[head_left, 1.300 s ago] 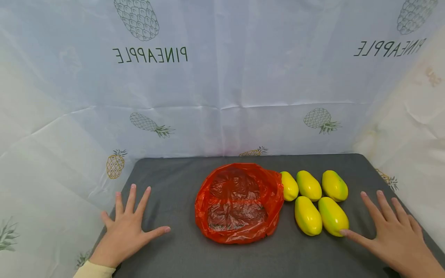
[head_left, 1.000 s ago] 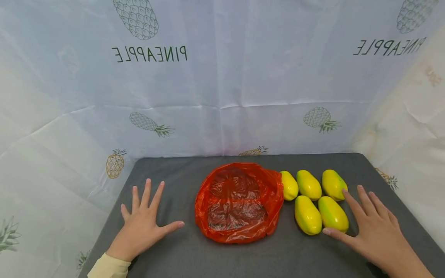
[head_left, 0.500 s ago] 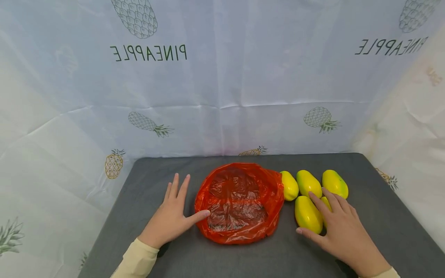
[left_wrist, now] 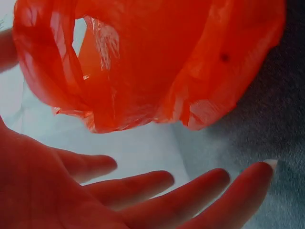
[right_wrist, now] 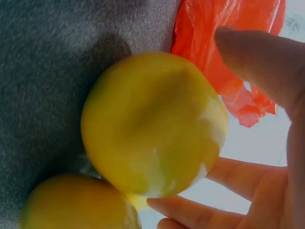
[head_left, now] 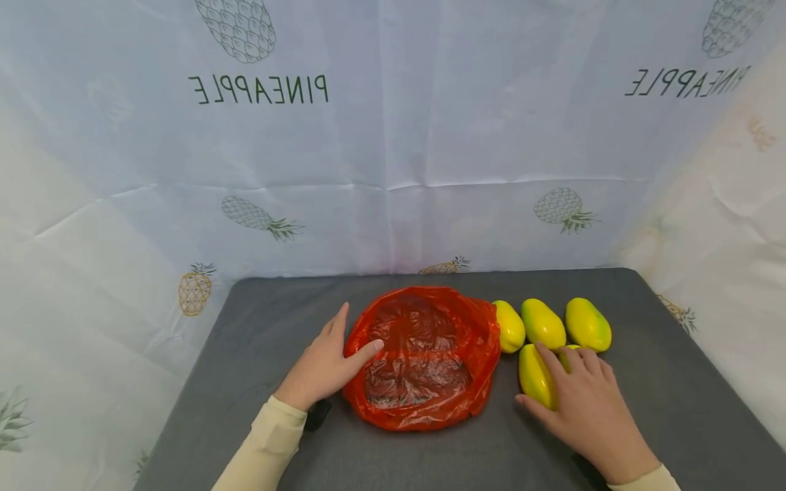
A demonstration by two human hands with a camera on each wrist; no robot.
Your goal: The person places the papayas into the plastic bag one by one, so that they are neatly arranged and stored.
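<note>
A red plastic bag lies on the dark grey table with its mouth spread wide. My left hand is at the bag's left side, fingers extended beyond it and thumb over the rim. In the left wrist view the fingers are apart from the bag. My right hand reaches over the two front yellow mangoes, partly hiding them. Its thumb and index finger stand on either side of the front left mango. In the right wrist view the thumb is clear of this mango, with fingers behind it.
Three more mangoes stand in the back row: one touching or very near the bag's right edge, one in the middle and one at right. A pale cloth printed with pineapples hangs behind the table.
My left hand has moved right from the table's left side to the bag. My right hand has moved left from beside the mangoes to over the front ones. Bag and mangoes have stayed put.
</note>
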